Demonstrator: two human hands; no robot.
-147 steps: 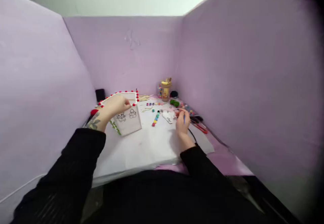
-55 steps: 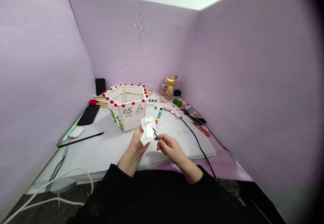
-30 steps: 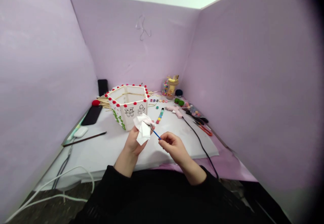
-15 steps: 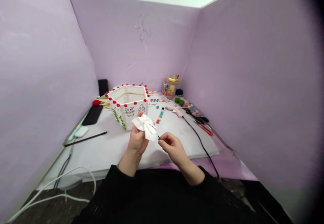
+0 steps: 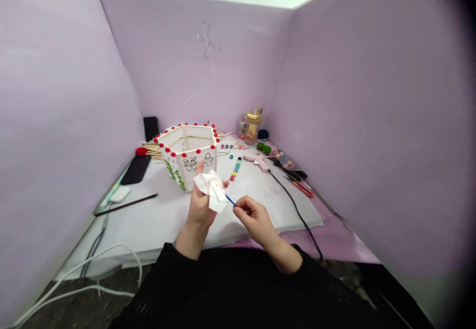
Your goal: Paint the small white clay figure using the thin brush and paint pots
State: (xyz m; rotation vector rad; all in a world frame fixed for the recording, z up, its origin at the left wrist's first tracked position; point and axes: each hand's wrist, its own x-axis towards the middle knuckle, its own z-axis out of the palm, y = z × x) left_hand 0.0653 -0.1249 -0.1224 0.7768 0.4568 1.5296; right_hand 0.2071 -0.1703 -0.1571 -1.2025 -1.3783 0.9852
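My left hand (image 5: 200, 207) is closed around a crumpled white tissue (image 5: 211, 190) in front of the lantern. Between the fingertips of my right hand (image 5: 255, 217) is a thin blue paintbrush (image 5: 231, 200), pinched. Its far end meets the tissue's right side, where the tip is hidden. Just behind my left hand stands a white six-sided lantern frame (image 5: 189, 175) with red pompoms along its rim, black line drawings on the front panel and green marks on the left one. A strip of small paint pots (image 5: 235, 169) lies to the right of the tissue.
A pink glue gun (image 5: 257, 160) lies to the right, its black cord (image 5: 293, 204) running to the front edge. Orange-handled pliers (image 5: 304, 189) are at far right. A dark brush (image 5: 128, 204), earbud case (image 5: 120, 194) and phone (image 5: 136, 169) lie left. Jars (image 5: 252, 129) stand behind.
More of the blue paintbrush shows between my right fingers and the tissue. The tissue has shifted slightly down and left, and its folds have changed. The lantern stays put.
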